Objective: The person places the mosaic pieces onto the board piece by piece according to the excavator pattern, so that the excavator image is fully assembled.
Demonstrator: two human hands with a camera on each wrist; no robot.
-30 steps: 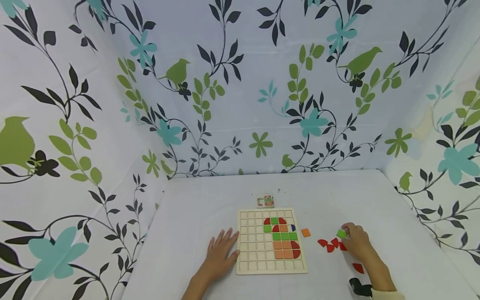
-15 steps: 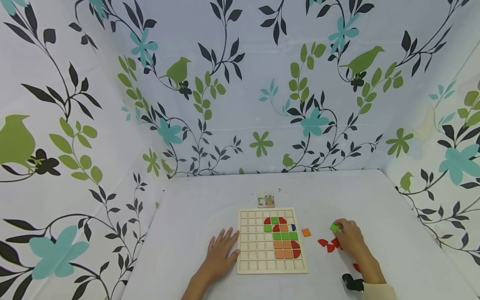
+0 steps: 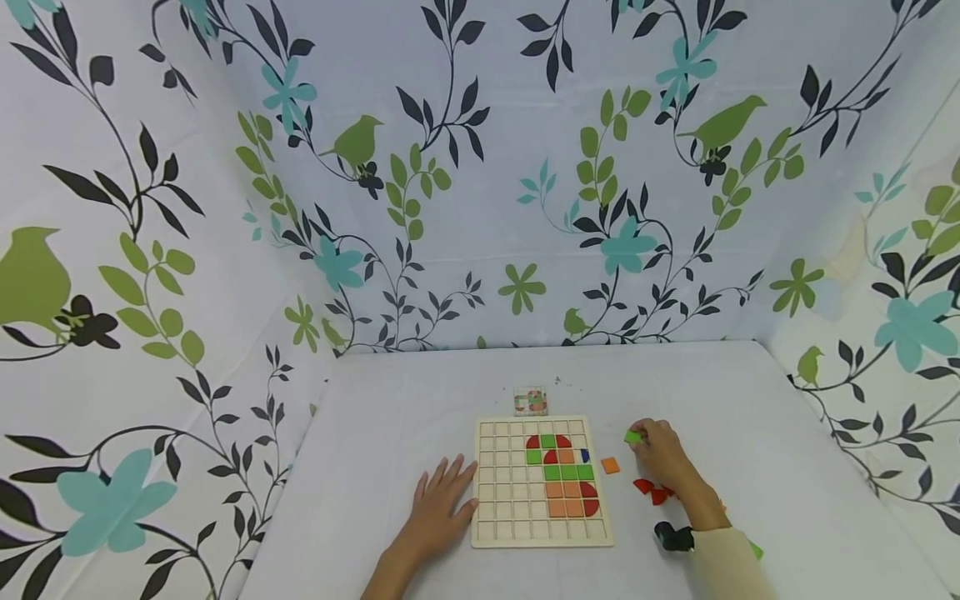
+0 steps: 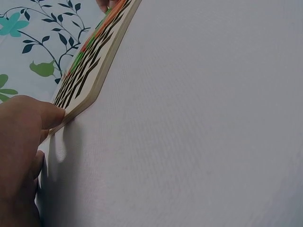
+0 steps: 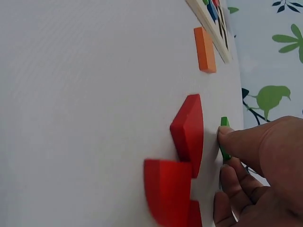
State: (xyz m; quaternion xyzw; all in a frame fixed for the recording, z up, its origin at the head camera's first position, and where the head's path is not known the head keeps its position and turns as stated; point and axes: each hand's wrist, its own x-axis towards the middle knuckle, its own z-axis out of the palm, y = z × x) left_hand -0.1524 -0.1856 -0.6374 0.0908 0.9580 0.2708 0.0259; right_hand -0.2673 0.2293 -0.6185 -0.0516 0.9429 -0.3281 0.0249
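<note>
A wooden grid board (image 3: 501,508) lies on the white table, its right part filled with red, green, orange and blue tiles. My left hand (image 3: 442,508) rests at the board's left edge, fingers spread; in the left wrist view the thumb (image 4: 52,116) touches the board's corner. Right of the board, my right hand (image 3: 666,454) pinches a green tile (image 3: 633,436) between thumb and fingers. The right wrist view shows that green tile (image 5: 224,122) partly hidden by the thumb. Red quarter-round tiles (image 5: 168,189) lie below the hand, and an orange square tile (image 3: 611,465) sits between hand and board.
A small pattern card (image 3: 531,401) lies behind the board. The black wrist camera (image 3: 672,537) sits at the right forearm. A green piece (image 3: 756,550) shows beside the right sleeve. A patterned cloth (image 3: 525,208) hangs behind the table.
My right hand has moved left and away from me with the green tile, from over the red tiles toward the board. The left hand and the board have stayed put.
</note>
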